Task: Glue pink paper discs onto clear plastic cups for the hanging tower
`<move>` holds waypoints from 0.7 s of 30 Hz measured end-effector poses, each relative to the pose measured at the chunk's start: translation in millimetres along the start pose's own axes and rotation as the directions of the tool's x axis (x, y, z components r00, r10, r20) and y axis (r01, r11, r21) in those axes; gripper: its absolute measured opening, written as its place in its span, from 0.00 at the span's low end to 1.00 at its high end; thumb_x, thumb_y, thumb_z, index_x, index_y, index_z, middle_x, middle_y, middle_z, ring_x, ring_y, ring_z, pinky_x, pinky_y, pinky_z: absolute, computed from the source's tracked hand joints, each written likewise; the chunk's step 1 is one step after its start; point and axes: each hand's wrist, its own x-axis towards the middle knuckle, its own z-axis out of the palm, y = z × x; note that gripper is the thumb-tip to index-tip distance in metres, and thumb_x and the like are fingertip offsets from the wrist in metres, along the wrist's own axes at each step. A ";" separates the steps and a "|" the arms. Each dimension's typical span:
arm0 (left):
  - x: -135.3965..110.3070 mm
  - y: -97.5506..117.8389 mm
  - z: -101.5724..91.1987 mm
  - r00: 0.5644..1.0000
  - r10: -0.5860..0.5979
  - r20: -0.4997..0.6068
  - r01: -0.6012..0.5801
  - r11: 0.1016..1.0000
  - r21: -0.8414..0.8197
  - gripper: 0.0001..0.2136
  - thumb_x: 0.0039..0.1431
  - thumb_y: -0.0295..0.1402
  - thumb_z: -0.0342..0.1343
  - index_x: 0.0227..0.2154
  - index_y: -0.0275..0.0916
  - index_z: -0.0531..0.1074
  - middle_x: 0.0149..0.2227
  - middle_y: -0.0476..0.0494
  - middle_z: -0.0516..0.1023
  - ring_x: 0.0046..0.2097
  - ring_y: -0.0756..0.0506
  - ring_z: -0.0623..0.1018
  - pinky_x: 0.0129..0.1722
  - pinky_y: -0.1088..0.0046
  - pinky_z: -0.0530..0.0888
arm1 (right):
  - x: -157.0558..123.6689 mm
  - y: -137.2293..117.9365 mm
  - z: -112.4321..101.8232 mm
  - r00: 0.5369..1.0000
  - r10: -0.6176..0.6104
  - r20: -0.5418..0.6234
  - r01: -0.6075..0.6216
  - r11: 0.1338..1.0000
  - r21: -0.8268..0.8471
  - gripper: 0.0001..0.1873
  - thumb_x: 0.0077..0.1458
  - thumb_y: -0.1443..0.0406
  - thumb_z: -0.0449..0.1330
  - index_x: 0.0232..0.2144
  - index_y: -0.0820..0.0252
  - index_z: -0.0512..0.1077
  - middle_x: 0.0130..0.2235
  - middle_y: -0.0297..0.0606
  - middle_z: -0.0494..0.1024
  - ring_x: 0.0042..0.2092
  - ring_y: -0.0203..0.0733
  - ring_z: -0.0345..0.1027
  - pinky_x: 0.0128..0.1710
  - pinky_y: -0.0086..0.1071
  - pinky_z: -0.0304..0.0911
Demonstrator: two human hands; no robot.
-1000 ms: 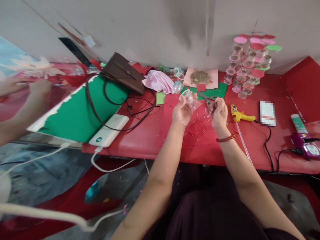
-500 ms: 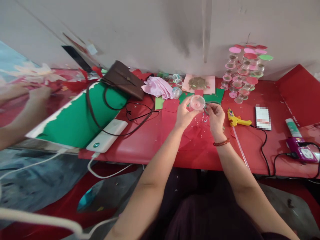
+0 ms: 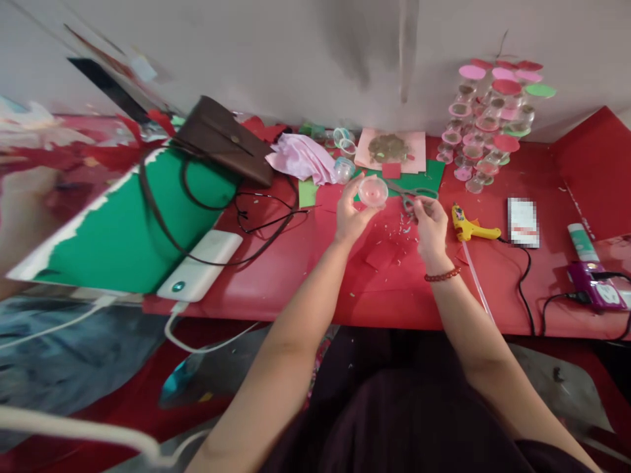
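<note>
My left hand is wrapped round a small clear plastic cup, its open mouth tilted toward me and pinkish inside. To its right, my right hand, with a beaded bracelet at the wrist, has its fingers closed at the handles of grey-green scissors. The blades point left toward the cup, apart from it. Beneath both hands lie red paper and small pale scraps. A yellow glue gun rests just right of my right hand.
Behind stand a hanging ornament of clear cups, green card and pink cloth. On the left are a brown bag, a white power bank and another person's blurred arm. A purple power adapter with cords sits right.
My left hand has shifted left with the cup, away from the scissors. The scissors' blades now show between the hands. The view has shifted slightly.
</note>
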 end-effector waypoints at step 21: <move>13.5 -2.9 -4.7 0.994 -0.109 0.008 0.109 0.988 -0.105 0.25 0.58 0.51 0.70 0.51 0.41 0.76 0.53 0.44 0.81 0.71 0.34 0.65 0.67 0.54 0.65 | -12.6 -2.5 -3.9 0.795 0.164 0.584 0.174 0.861 -0.478 0.13 0.45 0.75 0.72 0.34 0.56 0.81 0.23 0.25 0.74 0.27 0.35 0.64 0.33 0.32 0.60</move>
